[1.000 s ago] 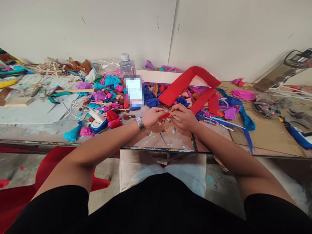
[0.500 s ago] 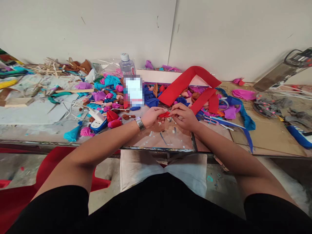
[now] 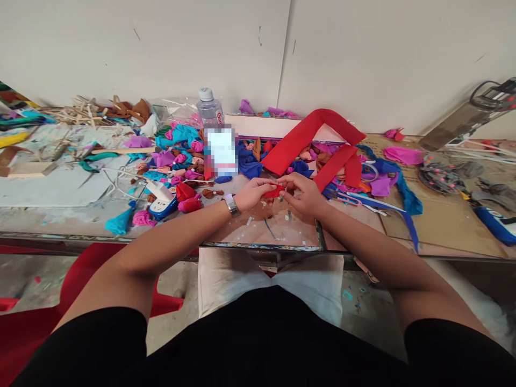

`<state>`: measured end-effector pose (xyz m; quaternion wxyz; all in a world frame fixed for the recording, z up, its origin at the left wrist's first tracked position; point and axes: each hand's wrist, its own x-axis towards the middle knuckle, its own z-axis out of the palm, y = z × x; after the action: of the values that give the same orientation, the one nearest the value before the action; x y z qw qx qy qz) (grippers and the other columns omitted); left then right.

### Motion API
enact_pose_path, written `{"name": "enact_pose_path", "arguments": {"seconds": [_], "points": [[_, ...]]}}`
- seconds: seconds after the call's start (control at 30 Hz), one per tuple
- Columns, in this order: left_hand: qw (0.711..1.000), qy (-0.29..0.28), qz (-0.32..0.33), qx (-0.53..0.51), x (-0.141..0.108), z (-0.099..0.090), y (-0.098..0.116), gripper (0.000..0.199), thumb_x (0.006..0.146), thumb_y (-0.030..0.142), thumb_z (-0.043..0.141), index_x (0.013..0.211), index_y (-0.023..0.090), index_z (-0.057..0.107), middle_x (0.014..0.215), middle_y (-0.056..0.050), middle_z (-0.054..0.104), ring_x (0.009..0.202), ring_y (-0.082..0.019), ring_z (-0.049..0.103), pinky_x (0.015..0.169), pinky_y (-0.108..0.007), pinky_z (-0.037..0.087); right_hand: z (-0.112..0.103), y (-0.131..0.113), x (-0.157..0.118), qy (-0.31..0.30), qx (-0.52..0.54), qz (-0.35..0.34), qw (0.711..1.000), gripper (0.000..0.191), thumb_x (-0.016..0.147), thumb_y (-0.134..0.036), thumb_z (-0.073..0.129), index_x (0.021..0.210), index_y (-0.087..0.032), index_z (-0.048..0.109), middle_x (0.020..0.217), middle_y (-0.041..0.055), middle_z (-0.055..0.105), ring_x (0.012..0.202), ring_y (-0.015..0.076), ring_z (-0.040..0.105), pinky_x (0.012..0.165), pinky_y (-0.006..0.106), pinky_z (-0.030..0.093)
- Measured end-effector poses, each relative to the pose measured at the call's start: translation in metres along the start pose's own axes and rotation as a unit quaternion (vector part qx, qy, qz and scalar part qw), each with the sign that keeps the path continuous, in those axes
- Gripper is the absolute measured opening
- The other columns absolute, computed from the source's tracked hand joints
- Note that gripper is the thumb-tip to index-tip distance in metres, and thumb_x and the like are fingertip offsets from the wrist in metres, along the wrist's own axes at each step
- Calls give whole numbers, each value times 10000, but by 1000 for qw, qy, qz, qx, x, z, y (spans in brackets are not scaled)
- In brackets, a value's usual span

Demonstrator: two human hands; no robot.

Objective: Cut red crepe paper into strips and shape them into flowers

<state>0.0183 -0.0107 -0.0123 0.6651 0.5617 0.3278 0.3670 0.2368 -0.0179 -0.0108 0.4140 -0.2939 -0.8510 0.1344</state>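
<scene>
A small piece of red crepe paper (image 3: 274, 191) is pinched between my two hands, just above the near part of the table. My left hand (image 3: 253, 194), with a metal watch on its wrist, grips the piece from the left. My right hand (image 3: 303, 195) has its fingertips closed on the piece's right end. Behind the hands lies a long folded strip of red crepe paper (image 3: 296, 141) on a pile of coloured crepe pieces (image 3: 177, 158). Scissors with pink handles (image 3: 350, 200) lie to the right of my right hand.
A phone with a blurred screen (image 3: 221, 150) leans by a water bottle (image 3: 209, 107). A blue and white power strip (image 3: 163, 204) with a plug stands at left. Wooden sticks (image 3: 86, 114) are heaped far left. Cardboard (image 3: 443, 220) covers the right side. A white board (image 3: 181, 48) rises behind.
My right hand's fingers have curled and shifted slightly on the red piece. The piece now looks more bunched and raised between the hands. The table things stay put.
</scene>
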Motion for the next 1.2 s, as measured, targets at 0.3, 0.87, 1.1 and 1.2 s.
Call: {"name": "enact_pose_path", "arguments": {"seconds": [0.3, 0.87, 1.1, 1.2], "points": [[999, -1, 14, 46, 0, 1, 3, 215, 791, 325, 754, 853, 121, 728, 665, 8, 637, 561, -90, 588, 575, -225, 496, 2, 0, 0, 13, 20, 17, 1000, 250, 1018, -431, 682, 1100, -214, 775, 905, 61, 734, 725, 168, 647, 658, 302, 538], [996, -4, -35, -79, -2, 3, 4, 254, 768, 335, 808, 837, 115, 702, 667, 4, 631, 529, -108, 608, 517, -236, 476, -5, 8, 2, 37, -43, -111, 992, 181, 1027, -289, 646, 1105, -244, 803, 1020, 88, 752, 881, 194, 727, 739, 330, 610], [998, 9, -33, -53, 1, 1, 0, 238, 755, 307, 826, 841, 119, 708, 691, -11, 661, 540, -95, 606, 524, -221, 473, -6, 7, 2, 26, -42, -84, 995, 155, 1021, -305, 648, 1070, -253, 786, 1032, 86, 752, 879, 207, 719, 758, 356, 621], [998, 13, -39, -55, 1, 1, 1, 215, 763, 291, 807, 846, 112, 721, 687, -17, 668, 543, -95, 601, 538, -227, 482, -7, 4, 1, 4, -36, -79, 996, 185, 1014, -340, 652, 1130, -268, 777, 1105, 108, 737, 955, 237, 721, 806, 400, 636]]}}
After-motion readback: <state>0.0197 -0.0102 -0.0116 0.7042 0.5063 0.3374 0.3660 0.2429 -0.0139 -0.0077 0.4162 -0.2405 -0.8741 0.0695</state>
